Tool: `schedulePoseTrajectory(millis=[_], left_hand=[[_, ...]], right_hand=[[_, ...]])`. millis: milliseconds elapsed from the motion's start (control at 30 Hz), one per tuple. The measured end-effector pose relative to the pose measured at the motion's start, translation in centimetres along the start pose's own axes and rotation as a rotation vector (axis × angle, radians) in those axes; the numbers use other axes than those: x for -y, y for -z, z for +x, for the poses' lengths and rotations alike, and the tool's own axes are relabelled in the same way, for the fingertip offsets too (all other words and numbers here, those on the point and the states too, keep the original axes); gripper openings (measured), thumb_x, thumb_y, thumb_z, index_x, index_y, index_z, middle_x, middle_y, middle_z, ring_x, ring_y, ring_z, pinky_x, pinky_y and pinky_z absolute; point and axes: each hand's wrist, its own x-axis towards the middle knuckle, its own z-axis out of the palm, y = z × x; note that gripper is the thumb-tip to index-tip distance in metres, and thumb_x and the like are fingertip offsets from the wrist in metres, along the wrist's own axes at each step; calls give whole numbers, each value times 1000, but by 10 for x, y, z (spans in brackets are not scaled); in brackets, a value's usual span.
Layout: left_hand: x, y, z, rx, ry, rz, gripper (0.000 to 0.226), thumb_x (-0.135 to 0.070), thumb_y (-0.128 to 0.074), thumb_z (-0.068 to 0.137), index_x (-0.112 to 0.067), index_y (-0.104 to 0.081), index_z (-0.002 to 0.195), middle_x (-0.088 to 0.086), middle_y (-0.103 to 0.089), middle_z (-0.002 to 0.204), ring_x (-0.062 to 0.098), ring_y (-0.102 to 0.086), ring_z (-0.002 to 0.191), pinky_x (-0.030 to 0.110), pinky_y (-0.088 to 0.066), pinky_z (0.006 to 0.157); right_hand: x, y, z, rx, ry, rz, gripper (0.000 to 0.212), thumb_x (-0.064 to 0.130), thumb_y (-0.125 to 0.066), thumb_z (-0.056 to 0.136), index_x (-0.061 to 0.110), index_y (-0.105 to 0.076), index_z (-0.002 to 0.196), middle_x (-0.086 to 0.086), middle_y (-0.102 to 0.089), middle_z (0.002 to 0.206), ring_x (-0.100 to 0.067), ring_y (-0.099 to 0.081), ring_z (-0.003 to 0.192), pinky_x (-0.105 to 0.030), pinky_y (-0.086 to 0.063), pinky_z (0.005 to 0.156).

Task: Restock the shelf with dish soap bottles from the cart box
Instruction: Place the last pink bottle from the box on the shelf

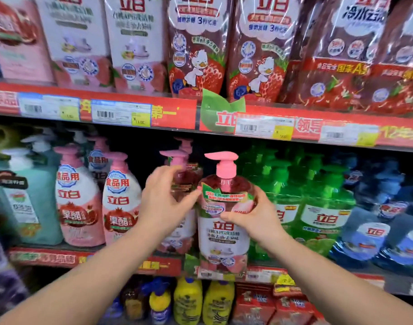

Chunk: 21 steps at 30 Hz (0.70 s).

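The dish soap bottle [223, 221], pink pump uppermost, is upright at the front of the middle shelf [48, 257]. Its base is level with the shelf lip and it appears not yet seated. The right hand [256, 215] grips its right shoulder, fingers curled behind and thumb across the label. The left hand [164, 200] lies immediately left of the bottle, against the neighbouring bottle [179, 233] of the same kind. Blur prevents telling whether its fingers clasp that neighbour or merely steady it. Recommended procedure: hold the bottle vertical, lift the base clear of the lip, and push straight back into the slot with the label outward — use the left hand to stop the neighbour tipping. Clearances: green bottles [318, 207] stand close on the bottle's right and leave little side room, and the price rail [259, 129] above the bottle limits how far the pump head can be lifted. Pomegranate bottles [121, 202] stand further left of it, refill pouches [196, 55] above, yellow bottles [189, 299] below. The cart box is not in view.
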Motion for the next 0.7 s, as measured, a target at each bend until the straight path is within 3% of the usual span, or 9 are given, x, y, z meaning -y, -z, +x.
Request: schedulePoseTrajectory(millis=[67, 200, 367, 500, 633, 700], left_hand=[[7, 4, 20, -17, -2, 188, 65, -44, -65, 66, -5, -57, 118, 18, -53, 116, 36, -46, 113, 42, -37, 96], [20, -5, 34, 181, 68, 326, 75, -44, -73, 70, -21, -41, 134, 16, -41, 121, 35, -37, 122, 40, -36, 96], [35, -7, 39, 271, 17, 378, 71, -50, -67, 76, -24, -39, 137, 17, -51, 114, 36, -46, 115, 38, -39, 88], [40, -1, 46, 311, 27, 358, 73, -52, -67, 75, -27, -38, 136, 15, -51, 119, 32, -43, 116, 36, -37, 88], [44, -1, 47, 302, 35, 334, 75, -51, -67, 75, -31, -35, 139, 16, -51, 120, 33, -41, 118, 37, -38, 89], [44, -1, 47, 294, 60, 345, 73, -52, -66, 75, -31, -34, 138, 16, -50, 116, 33, -41, 117, 38, -38, 87]], right_hand=[[-5, -2, 6, -13, -1, -9, 61, 9, -89, 54, 37, -49, 91, 11, -66, 97, -4, -64, 89, -25, -51, 77], [-11, -7, 13, -32, -3, -23, 63, 9, -89, 54, 39, -49, 92, 13, -66, 97, 0, -63, 88, -24, -51, 78], [-16, -13, 16, -60, -9, -29, 63, 12, -89, 55, 42, -48, 92, 21, -64, 93, 16, -62, 78, -4, -47, 61], [-19, -19, 18, -58, -28, -11, 62, 11, -88, 56, 39, -48, 94, 12, -66, 99, -2, -65, 90, -26, -52, 80], [-21, -26, 25, -70, -55, 45, 58, 8, -86, 60, 35, -49, 96, 11, -66, 97, 0, -63, 88, -14, -52, 69], [-23, -29, 29, -73, -90, 105, 60, 4, -85, 61, 28, -51, 105, 2, -67, 103, -11, -65, 94, -24, -55, 78]])
